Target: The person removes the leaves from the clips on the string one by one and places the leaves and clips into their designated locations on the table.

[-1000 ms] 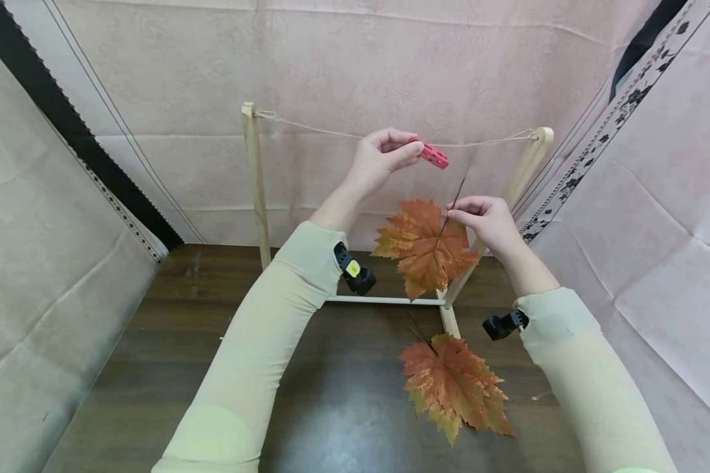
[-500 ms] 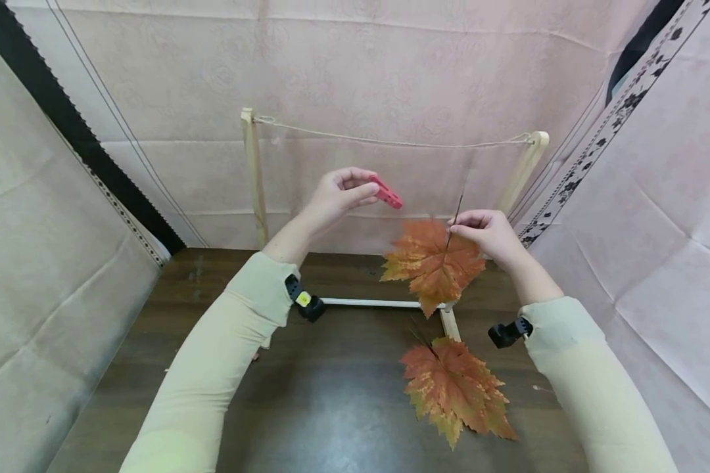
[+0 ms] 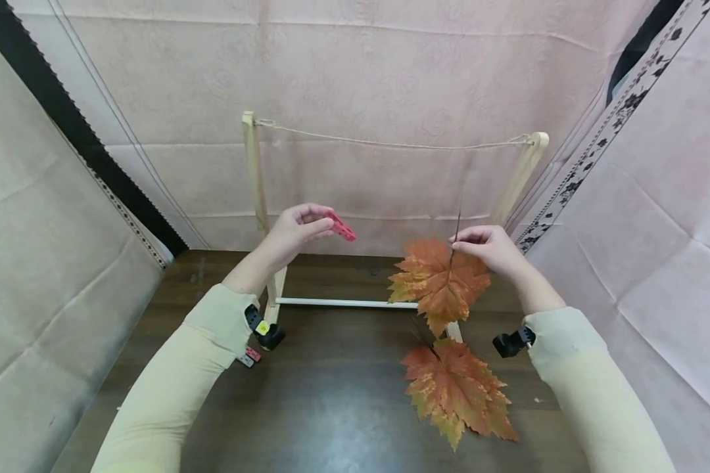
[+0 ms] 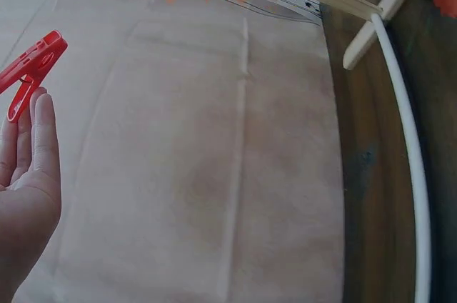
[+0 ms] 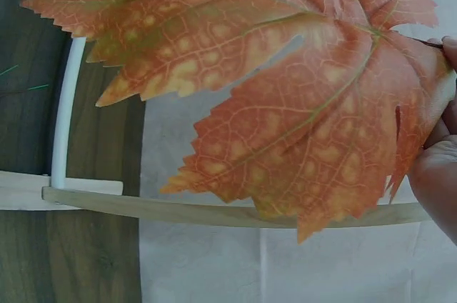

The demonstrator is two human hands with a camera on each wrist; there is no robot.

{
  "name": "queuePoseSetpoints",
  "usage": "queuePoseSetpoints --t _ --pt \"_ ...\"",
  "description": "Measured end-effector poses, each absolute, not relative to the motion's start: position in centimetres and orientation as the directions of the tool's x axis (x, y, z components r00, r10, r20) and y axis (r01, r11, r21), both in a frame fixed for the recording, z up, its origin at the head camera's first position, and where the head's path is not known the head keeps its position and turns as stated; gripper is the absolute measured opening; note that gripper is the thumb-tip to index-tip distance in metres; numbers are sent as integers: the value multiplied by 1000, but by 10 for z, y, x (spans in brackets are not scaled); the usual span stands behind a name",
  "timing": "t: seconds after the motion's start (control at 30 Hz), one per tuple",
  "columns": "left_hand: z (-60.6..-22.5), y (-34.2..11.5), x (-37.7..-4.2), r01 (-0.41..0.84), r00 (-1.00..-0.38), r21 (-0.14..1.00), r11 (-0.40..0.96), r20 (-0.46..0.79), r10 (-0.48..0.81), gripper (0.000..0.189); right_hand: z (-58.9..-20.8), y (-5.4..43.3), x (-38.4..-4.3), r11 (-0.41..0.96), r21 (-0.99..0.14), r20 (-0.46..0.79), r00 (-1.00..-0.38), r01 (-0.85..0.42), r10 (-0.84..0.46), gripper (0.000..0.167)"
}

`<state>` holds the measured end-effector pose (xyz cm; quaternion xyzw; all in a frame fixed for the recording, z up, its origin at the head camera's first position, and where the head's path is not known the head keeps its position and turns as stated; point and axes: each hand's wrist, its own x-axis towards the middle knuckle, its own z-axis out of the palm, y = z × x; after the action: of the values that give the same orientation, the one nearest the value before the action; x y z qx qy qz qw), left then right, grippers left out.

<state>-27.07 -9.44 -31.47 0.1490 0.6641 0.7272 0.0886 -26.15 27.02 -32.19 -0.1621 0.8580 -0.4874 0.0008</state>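
Note:
My left hand (image 3: 292, 235) pinches a red clothespin (image 3: 340, 226) between thumb and fingers, below the string and left of centre. The clothespin (image 4: 36, 67) also shows at the left of the left wrist view. On the right, my right hand (image 3: 488, 248) pinches the thin dark stem of an orange maple leaf (image 3: 440, 279), which hangs below the fingers. That leaf (image 5: 314, 96) fills much of the right wrist view. Above both hands a string (image 3: 384, 142) runs between two wooden posts, with nothing on it. A second orange leaf (image 3: 458, 391) lies on the table in front.
The wooden frame has a left post (image 3: 253, 171), a right post (image 3: 520, 177) and a white lower bar (image 3: 343, 303). Red and grey clothespins (image 3: 250, 357) lie by my left sleeve. Pale cloth (image 3: 367, 72) hangs behind and at both sides of the dark table (image 3: 325, 407).
My left hand has moved down and left from the string, carrying the red clothespin. My right hand and its leaf have sunk a little. The clothespins near the left sleeve have come into view.

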Motion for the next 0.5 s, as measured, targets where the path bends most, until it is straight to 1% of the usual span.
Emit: queuePoseSetpoints --t 0.13,0.27,0.37,0.5 --pt "-331 -105 -269 42 -943 995 -87 68 325 22 -326 274 -260 453 -853 132 -947 -260 -294 23" --pt "-349 -117 -267 15 -944 997 -78 40 328 30 -332 276 -260 472 -849 97 -948 -238 -304 19" --pt "-362 -130 -265 -7 -944 998 -58 13 329 38 -338 279 -260 509 -833 54 -947 -218 -318 21" --pt "-377 -149 -260 -31 -949 999 -23 -22 315 42 -346 283 -261 554 -809 -5 -940 -196 -340 27"
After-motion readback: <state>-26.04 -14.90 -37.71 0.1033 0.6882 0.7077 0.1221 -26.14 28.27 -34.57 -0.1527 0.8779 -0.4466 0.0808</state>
